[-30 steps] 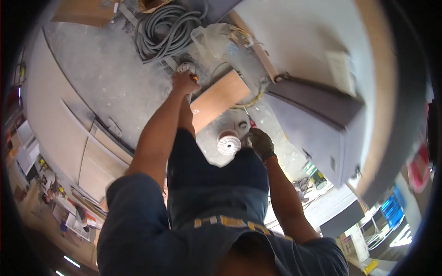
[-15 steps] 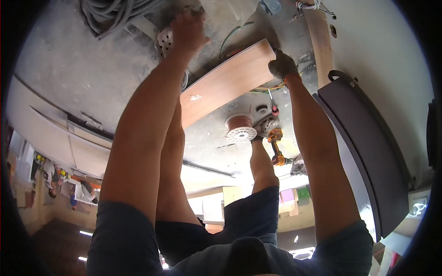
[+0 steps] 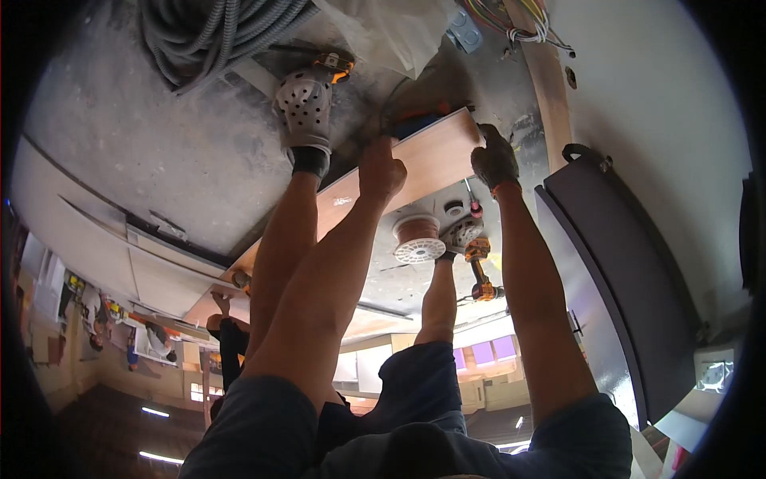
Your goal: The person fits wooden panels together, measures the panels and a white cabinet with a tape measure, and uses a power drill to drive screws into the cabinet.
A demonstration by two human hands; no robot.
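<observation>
A long wooden board [image 3: 435,156] runs diagonally across the floor in front of me. My bare left hand [image 3: 383,169] is closed around the board's long edge, its fingertips hidden behind it. At the board's near right end, my right hand [image 3: 496,157] in a dark glove grips the corner. A blue object [image 3: 419,124], partly hidden, lies behind the board close to my left hand. Below the right hand are a red-handled screwdriver [image 3: 475,206] and a roll of tape [image 3: 454,207]. Another person's hand [image 3: 241,280] is at the board's far left end.
A wire spool [image 3: 420,239] and a yellow-black cordless drill [image 3: 479,271] stand near my clog [image 3: 463,233]. A black-and-yellow tool [image 3: 335,66] lies by my other clog [image 3: 303,104]. Grey corrugated conduit [image 3: 215,40] is coiled at upper left. A dark panel [image 3: 630,271] stands at right.
My left hand has moved from beside the left clog, down and right onto the board, uncovering the black-and-yellow tool. The board's right end has shifted slightly downward. My right hand still grips it.
</observation>
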